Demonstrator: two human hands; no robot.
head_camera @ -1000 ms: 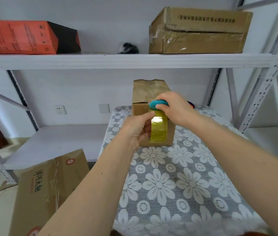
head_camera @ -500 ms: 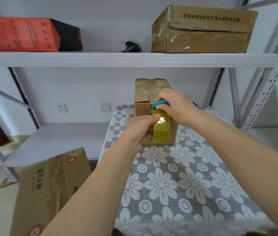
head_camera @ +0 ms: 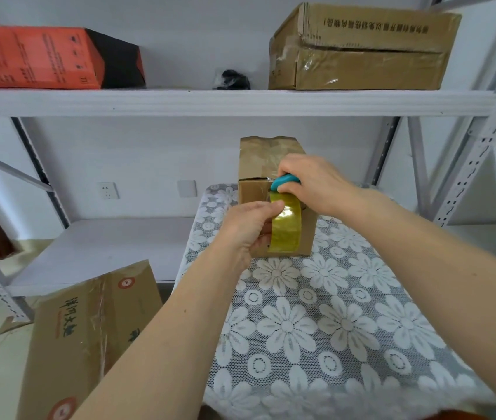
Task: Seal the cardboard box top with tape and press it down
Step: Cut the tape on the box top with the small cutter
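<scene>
A small brown cardboard box stands at the far end of the table, one top flap sticking up at the back. A yellowish roll of tape is held upright against its near face. My left hand grips the roll from the left. My right hand holds a teal cutter at the top of the roll, by the box's upper front edge. Whether tape is stuck to the box is hidden by my hands.
The table wears a grey lace cloth with white flowers. A large brown carton leans at its left on the floor. On the shelf above sit an orange box, a small black object and a taped carton.
Both hands and the roll have stayed at the box's front face with only slight shifts. The view has tilted a little.
</scene>
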